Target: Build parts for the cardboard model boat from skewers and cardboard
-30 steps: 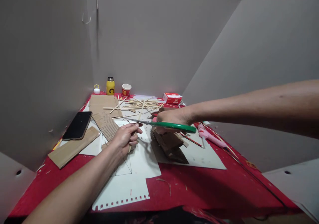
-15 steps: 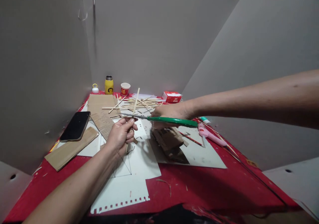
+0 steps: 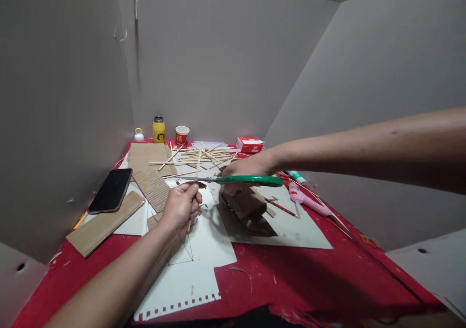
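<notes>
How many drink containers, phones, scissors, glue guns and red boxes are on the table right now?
Drink containers: 2, the yellow bottle and the red paper cup
Phones: 1, the black phone
Scissors: 1, the green-handled scissors in the right hand
Glue guns: 1, the pink glue gun
Red boxes: 1, the red box
Total: 6

Both bare forearms reach forward over the table. The left hand (image 3: 181,206) is curled, fingertips pinched together; the right hand (image 3: 242,168) is closed in a grip, knuckles up.
</notes>
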A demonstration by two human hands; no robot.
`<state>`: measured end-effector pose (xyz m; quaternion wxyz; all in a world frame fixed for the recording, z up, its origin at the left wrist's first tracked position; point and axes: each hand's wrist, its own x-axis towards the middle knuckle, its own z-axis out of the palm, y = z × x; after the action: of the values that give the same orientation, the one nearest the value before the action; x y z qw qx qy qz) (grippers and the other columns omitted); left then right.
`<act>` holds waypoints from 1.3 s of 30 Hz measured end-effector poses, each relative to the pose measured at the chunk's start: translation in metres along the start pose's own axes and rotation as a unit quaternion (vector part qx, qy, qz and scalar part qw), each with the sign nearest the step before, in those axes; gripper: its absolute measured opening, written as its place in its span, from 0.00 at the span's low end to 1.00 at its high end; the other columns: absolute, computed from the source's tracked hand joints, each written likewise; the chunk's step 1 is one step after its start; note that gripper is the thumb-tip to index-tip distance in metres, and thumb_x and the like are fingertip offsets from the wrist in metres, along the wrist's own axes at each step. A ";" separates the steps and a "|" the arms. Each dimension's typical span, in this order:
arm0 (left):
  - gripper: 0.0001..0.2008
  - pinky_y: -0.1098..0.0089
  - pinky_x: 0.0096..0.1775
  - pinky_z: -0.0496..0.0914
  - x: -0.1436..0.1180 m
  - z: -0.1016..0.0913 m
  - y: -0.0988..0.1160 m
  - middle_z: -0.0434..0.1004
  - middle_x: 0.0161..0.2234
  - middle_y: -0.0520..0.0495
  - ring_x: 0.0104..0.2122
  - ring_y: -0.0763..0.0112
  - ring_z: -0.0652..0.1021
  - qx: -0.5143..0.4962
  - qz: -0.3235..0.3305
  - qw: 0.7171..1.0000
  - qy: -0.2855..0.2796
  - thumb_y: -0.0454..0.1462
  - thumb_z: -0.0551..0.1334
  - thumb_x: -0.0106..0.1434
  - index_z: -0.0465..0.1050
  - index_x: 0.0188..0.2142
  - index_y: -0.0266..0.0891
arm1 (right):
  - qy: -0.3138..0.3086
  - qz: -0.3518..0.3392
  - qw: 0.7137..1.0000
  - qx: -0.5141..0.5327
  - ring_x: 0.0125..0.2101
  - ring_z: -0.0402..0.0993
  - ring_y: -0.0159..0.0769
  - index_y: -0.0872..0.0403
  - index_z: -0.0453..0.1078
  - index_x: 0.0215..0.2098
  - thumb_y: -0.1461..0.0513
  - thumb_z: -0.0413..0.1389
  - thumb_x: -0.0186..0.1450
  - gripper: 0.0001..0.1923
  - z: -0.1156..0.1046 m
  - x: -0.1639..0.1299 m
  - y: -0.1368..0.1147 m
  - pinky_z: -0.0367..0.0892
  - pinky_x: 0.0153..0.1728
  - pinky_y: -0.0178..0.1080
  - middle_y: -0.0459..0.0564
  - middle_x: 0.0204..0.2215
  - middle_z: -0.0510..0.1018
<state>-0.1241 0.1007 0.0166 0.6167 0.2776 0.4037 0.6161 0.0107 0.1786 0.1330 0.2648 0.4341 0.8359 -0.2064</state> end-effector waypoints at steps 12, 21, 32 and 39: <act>0.11 0.82 0.13 0.46 -0.001 -0.001 0.004 0.62 0.15 0.56 0.10 0.86 0.53 0.010 -0.075 0.995 -0.057 0.31 0.56 0.65 0.65 0.25 0.35 | 0.050 0.080 0.986 -0.137 0.29 0.73 0.43 0.66 0.75 0.37 0.56 0.51 0.63 0.20 0.011 -0.033 -0.024 0.61 0.24 0.39 0.60 0.29 0.78; 0.12 0.83 0.12 0.45 0.006 -0.009 0.018 0.59 0.15 0.58 0.10 0.87 0.51 0.033 -0.115 0.992 -0.038 0.29 0.52 0.68 0.67 0.28 0.33 | 0.127 0.072 0.973 -0.181 0.30 0.75 0.46 0.63 0.77 0.40 0.58 0.51 0.59 0.20 0.016 -0.023 -0.030 0.62 0.26 0.39 0.64 0.34 0.80; 0.17 0.55 0.44 0.73 0.020 -0.022 0.011 0.72 0.51 0.41 0.45 0.61 0.76 0.059 -0.098 0.993 0.000 0.41 0.60 0.66 0.68 0.53 0.37 | 0.211 0.041 0.955 -0.207 0.37 0.77 0.51 0.63 0.76 0.41 0.56 0.52 0.58 0.21 0.024 -0.005 -0.028 0.66 0.32 0.42 0.66 0.35 0.80; 0.15 0.62 0.37 0.75 0.023 -0.023 0.006 0.74 0.45 0.43 0.38 0.66 0.77 0.057 -0.071 0.996 0.005 0.40 0.60 0.67 0.69 0.50 0.36 | 0.174 0.024 0.974 -0.146 0.36 0.75 0.51 0.64 0.75 0.39 0.57 0.53 0.58 0.19 0.017 0.002 -0.021 0.65 0.32 0.43 0.66 0.35 0.79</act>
<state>-0.1481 0.1205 0.0062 0.6399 0.2801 0.4599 0.5482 -0.0035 0.1581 0.1208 0.1807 0.4396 0.8798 0.0028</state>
